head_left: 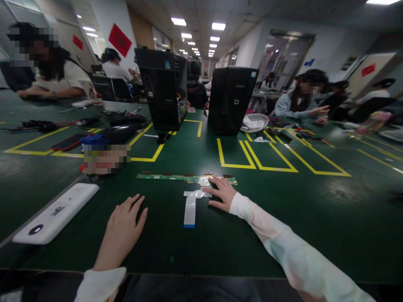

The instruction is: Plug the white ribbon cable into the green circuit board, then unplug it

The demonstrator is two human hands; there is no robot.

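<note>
Long narrow green circuit strip (185, 178) lies pinned under spread right hand (222, 193) fingers beside its white ribbon cable (191, 205), while left hand (124, 228) rests flat, fingers apart, steadying.

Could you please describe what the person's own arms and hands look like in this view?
Both arms wear long, loose, pale whitish sleeves with a faint pastel tint, ending at the wrists. The left hand and right hand are bare: no gloves, rings, watch or markings show.
</note>
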